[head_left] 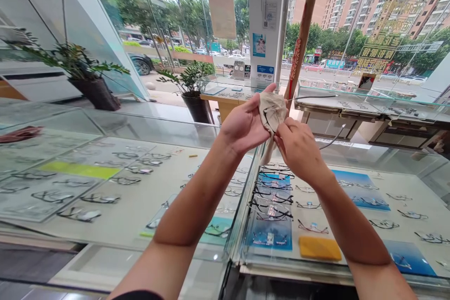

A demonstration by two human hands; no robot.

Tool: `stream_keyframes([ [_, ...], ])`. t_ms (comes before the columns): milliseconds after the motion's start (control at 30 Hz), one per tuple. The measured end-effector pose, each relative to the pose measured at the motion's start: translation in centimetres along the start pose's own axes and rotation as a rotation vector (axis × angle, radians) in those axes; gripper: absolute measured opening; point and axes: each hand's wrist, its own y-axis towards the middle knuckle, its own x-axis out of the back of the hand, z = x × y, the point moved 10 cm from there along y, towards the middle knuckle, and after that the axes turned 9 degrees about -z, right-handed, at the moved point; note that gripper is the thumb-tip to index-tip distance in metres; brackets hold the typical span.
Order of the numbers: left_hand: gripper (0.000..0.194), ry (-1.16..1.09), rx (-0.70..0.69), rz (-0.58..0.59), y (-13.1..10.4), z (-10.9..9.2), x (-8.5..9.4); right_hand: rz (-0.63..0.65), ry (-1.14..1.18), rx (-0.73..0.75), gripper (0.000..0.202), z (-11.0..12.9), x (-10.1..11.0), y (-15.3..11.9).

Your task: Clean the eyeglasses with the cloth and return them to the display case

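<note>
A crumpled beige cloth (272, 111) lies over the fingers and palm of my left hand (246, 124), which is turned palm up with its thumb extended. From the right, my right hand (298, 147) pinches the lower edge of the cloth, and a loose end hangs below. Both hands are raised above the glass display cases. A thin dark line shows in the folds of the cloth; what it is cannot be made out. Below the hands, dark-framed glasses (272, 197) lie in a column inside the case.
More glasses (82, 214) fill the left case (147, 206). A yellow block (319, 248) is in the right case. A wooden post (302, 42) stands beyond the hands. Potted plants (197, 105) stand by the window. A dark red item (21, 134) is at the far left.
</note>
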Motion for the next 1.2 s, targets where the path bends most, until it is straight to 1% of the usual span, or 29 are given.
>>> stream_keyframes([
  [67, 0.041, 0.004, -0.058, -0.033, 0.5, -0.7, 0.7, 0.031, 0.117, 0.011, 0.016, -0.1, 0.3, -0.1],
  [167, 0.037, 0.018, -0.18, -0.101, 1.3, -1.9, 2.1, 0.071, 0.472, -0.019, 0.017, -0.8, 1.1, 0.0],
  [267, 0.034, 0.126, -0.35, -0.135, 1.7, -3.1, 3.2, 0.076, 0.923, -0.168, 0.027, -2.8, 2.0, 0.1],
  [333, 0.042, 0.272, -0.505, -0.112, 1.2, -4.2, 3.1, 0.084, 1.175, -0.301, 0.034, -4.2, 2.1, 0.1],
  [400, 0.051, 0.473, -0.71, -0.05, -0.2, -5.6, 1.9, 0.122, 1.365, -0.398, 0.037, -5.0, 1.8, -0.2],
  [467, 0.059, 0.679, -0.942, 0.049, -2.4, -6.6, -0.1, 0.177, 1.471, -0.449, 0.036, -5.2, 1.5, -0.5],
  [500, 0.069, 0.767, -1.042, 0.108, -3.5, -6.7, -1.2, 0.209, 1.503, -0.461, 0.035, -5.2, 1.3, -0.7],
  [567, 0.09, 0.894, -1.186, 0.214, -5.2, -6.7, -2.9, 0.267, 1.542, -0.471, 0.036, -4.9, 1.1, -0.9],
  [600, 0.095, 0.937, -1.23, 0.25, -5.8, -6.5, -3.5, 0.292, 1.554, -0.472, 0.037, -4.7, 1.1, -0.9],
  [633, 0.096, 0.974, -1.259, 0.274, -6.1, -6.4, -3.9, 0.314, 1.563, -0.47, 0.038, -4.5, 1.0, -0.9],
  [767, 0.083, 1.062, -1.316, 0.315, -6.5, -5.8, -4.5, 0.348, 1.583, -0.455, 0.041, -3.9, 1.1, -0.8],
  [867, 0.073, 1.061, -1.306, 0.321, -6.5, -5.7, -4.4, 0.341, 1.589, -0.451, 0.04, -3.9, 1.3, -0.8],
  [933, 0.072, 1.043, -1.249, 0.3, -6.4, -5.9, -4.3, 0.332, 1.579, -0.454, 0.039, -3.9, 1.4, -0.8],
  [1067, 0.07, 1.02, -1.021, 0.224, -5.5, -5.9, -4.0, 0.306, 1.504, -0.451, 0.039, -4.3, 1.7, -0.8],
  [1100, 0.07, 1.014, -0.986, 0.204, -5.4, -5.9, -4.0, 0.299, 1.487, -0.447, 0.04, -4.3, 1.9, -0.8],
  [1133, 0.069, 1.01, -0.971, 0.187, -5.4, -6.0, -3.9, 0.292, 1.473, -0.446, 0.04, -4.4, 2.0, -0.8],
  [1200, 0.068, 1.009, -0.987, 0.171, -5.6, -6.1, -4.0, 0.275, 1.443, -0.449, 0.041, -4.5, 2.2, -0.7],
])
